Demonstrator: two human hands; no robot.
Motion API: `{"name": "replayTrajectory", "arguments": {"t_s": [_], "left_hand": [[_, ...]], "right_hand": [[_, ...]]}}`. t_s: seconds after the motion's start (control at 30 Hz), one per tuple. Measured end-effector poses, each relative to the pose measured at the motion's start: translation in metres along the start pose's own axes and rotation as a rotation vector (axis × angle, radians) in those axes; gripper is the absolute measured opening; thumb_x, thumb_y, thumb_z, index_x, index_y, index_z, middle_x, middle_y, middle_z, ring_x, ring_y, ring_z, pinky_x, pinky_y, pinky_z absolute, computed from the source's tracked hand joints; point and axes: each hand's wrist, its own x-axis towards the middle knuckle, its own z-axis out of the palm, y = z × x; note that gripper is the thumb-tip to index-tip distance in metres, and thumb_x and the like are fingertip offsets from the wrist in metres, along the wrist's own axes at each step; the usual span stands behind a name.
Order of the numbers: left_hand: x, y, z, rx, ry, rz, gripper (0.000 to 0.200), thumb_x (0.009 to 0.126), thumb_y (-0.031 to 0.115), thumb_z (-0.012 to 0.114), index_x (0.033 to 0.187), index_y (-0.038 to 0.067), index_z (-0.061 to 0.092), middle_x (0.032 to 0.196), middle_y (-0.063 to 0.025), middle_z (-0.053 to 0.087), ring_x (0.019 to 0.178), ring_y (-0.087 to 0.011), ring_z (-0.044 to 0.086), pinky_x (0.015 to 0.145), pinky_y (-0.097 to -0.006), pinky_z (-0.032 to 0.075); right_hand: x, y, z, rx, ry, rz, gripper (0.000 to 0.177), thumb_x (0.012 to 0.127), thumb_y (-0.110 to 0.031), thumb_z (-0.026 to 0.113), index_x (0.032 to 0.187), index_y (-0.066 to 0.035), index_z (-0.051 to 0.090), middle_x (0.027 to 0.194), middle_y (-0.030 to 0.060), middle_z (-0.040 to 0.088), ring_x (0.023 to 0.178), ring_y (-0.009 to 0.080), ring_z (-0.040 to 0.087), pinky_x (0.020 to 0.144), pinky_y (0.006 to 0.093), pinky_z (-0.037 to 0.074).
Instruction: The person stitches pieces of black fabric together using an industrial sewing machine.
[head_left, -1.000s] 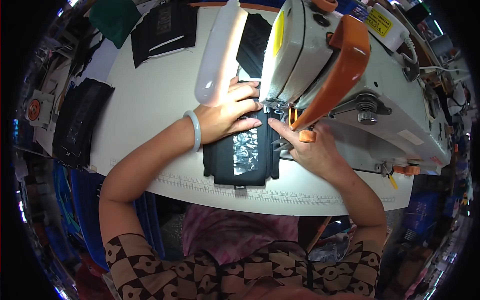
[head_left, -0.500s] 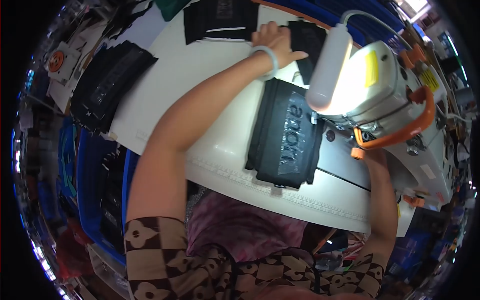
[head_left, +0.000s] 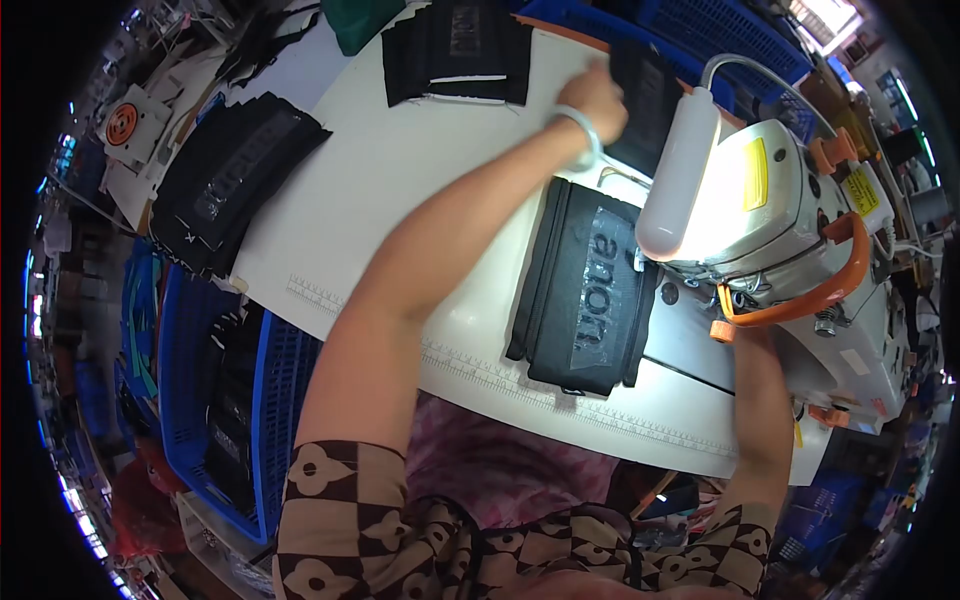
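My left hand (head_left: 595,104) reaches to the far side of the white sewing table (head_left: 470,280), fingers curled at the left edge of a black fabric piece (head_left: 642,105). The hand is somewhat blurred and wears a pale bracelet (head_left: 583,137) at the wrist. Nearer to me, a black fabric panel (head_left: 590,290) with raised "anon" lettering lies partly by the needle area of the sewing machine (head_left: 770,200). My right forearm (head_left: 762,400) runs up under the machine's orange guard (head_left: 835,285); the right hand itself is hidden behind the machine head.
Another black lettered panel (head_left: 460,50) lies at the table's back, and a stack of them (head_left: 230,175) at its left edge. A blue crate (head_left: 265,430) with black pieces stands below left. A lamp (head_left: 680,175) hangs beside the machine head. Blue baskets (head_left: 730,40) are behind.
My left hand has gone from outstretched fingers to curled ones and moved right. The far black piece has shifted slightly right with it. The whole view has shifted a little.
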Motion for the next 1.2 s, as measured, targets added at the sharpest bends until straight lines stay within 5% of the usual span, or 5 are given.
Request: {"name": "replayTrajectory", "arguments": {"t_s": [0.17,0.33,0.6,0.87,1.2], "left_hand": [[0.059,-0.097,-0.106,0.212,0.585,0.179,0.029,0.092,0.025,0.07,0.111,0.005,0.06,0.103,-0.0194,0.069,0.101,-0.0386,0.067,0.09,-0.0455,0.053],[0.03,-0.142,-0.152,0.679,0.572,0.458,0.04,0.092,0.031,0.072,0.122,0.005,0.064,0.105,-0.017,0.07,0.104,-0.0371,0.066,0.093,-0.0437,0.051],[-0.236,-0.004,-0.09,-0.014,-0.664,0.951,0.022,0.084,0.011,0.076,0.106,0.005,0.074,0.116,-0.0118,0.066,0.115,-0.0296,0.063,0.1,-0.0437,0.05],[-0.251,-0.02,-0.081,0.159,-0.589,1.037,0.031,0.084,0.014,0.075,0.114,0.008,0.07,0.117,-0.0104,0.063,0.112,-0.03,0.059,0.099,-0.0436,0.049],[-0.26,0.035,-0.096,0.409,-0.717,1.039,0.033,0.086,0.006,0.066,0.118,0.005,0.067,0.109,-0.0096,0.06,0.101,-0.0256,0.059,0.091,-0.035,0.051]], "right_hand": [[-0.016,-0.001,-0.003,0.0,-0.057,0.001,0.031,0.09,-0.008,0.067,0.121,-0.007,0.067,0.118,0.0141,0.069,0.107,0.0294,0.067,0.093,0.0421,0.053],[-0.065,-0.018,-0.01,-0.059,-0.172,0.016,0.03,0.09,-0.007,0.066,0.12,-0.005,0.067,0.118,0.0134,0.069,0.109,0.0283,0.067,0.094,0.0419,0.053],[-0.149,-0.068,0.001,0.483,0.123,-0.805,0.032,0.077,0.001,0.078,0.108,-0.006,0.073,0.088,0.0064,0.064,0.073,0.023,0.068,0.064,0.0329,0.055],[-0.159,-0.061,0.004,0.378,0.151,-0.939,0.034,0.077,-0.009,0.081,0.11,-0.009,0.073,0.09,0.0059,0.061,0.07,0.02,0.065,0.061,0.0333,0.053],[-0.165,-0.04,0.016,0.165,0.565,-0.511,0.05,0.081,-0.023,0.079,0.128,-0.01,0.066,0.121,0.0103,0.064,0.11,0.0296,0.059,0.098,0.0443,0.045]]}}
